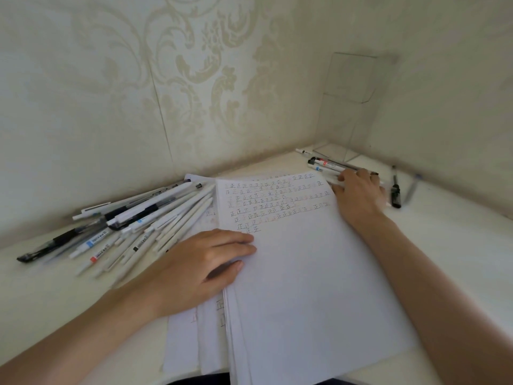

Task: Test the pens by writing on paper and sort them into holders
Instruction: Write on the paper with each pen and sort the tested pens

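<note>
From the head camera, the paper (pixel 305 273) lies in front of me on the white table (pixel 458 232), a loose stack whose top sheet has rows of small test marks across its upper part. My left hand (pixel 205 262) rests flat on the sheet's left edge, at about 9 o'clock from its middle, with the fingers straight and together, holding nothing.

At 10 o'clock from the sheet, a big pile of pens (pixel 138 218) fans out, mostly white barrels with a few black ones, some of them touching the paper's edge.

My right hand (pixel 361 193) reaches out to 1 o'clock, palm down, its fingertips on a small group of pens (pixel 324 163) just past the sheet's far corner (whether it has actually gripped one I cannot tell).

Further out at 1 o'clock, a clear holder (pixel 349 79) stands in the corner of the patterned wall (pixel 194 79). A black pen (pixel 395 190) and a blurred bluish pen (pixel 413 187) lie at 2 o'clock, just beyond my right hand.
</note>
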The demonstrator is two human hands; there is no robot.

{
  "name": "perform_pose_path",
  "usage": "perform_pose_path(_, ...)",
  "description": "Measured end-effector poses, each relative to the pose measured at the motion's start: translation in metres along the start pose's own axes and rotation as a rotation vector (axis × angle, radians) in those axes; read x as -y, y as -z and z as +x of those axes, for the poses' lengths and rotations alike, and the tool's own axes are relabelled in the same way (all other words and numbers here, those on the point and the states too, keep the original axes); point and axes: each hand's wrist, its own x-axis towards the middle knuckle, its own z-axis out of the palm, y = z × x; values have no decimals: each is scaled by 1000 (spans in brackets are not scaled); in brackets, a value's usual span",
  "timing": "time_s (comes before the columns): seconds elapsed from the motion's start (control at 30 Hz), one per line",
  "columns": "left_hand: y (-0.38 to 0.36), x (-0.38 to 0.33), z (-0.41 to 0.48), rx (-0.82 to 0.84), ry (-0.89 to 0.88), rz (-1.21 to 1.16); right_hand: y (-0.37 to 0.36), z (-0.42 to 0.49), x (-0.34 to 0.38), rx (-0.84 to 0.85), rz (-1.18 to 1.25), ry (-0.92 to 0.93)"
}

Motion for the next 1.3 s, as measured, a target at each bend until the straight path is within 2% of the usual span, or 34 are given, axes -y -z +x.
perform_pose_path(0.1,0,0,0,-1,9,-3,-1,-1,1,11,-18,7)
perform_pose_path(0.23,-1,1,0,-8,15,-5,6,-3,6,-174,75,-3)
perform_pose_path(0.33,-2,2,-1,-6,14,-4,16,-12,20,-349,190,159)
perform_pose_path(0.5,-1,1,0,4,14,-10,21,-37,52,-390,181,456)
perform_pose_path(0.77,-1,2,0,10,18,-15,11,-52,68,-463,228,573)
perform_pose_path(0.87,-1,2,1,12,18,-14,16,-52,66,-367,297,617)
perform_pose_path(0.97,-1,1,1,4,9,-8,26,-58,66,-241,520,590)
perform_pose_path(1.1,-1,2,1,-1,7,-7,47,-73,71,-74,929,434)
perform_pose_path(1.2,-1,2,1,-1,8,-12,51,-76,76,231,1124,259)
perform_pose_path(1.23,-1,2,1,4,11,-11,50,-76,79,322,1167,215)
perform_pose_path(1.3,0,3,1,26,5,11,44,-76,84,375,1171,207)
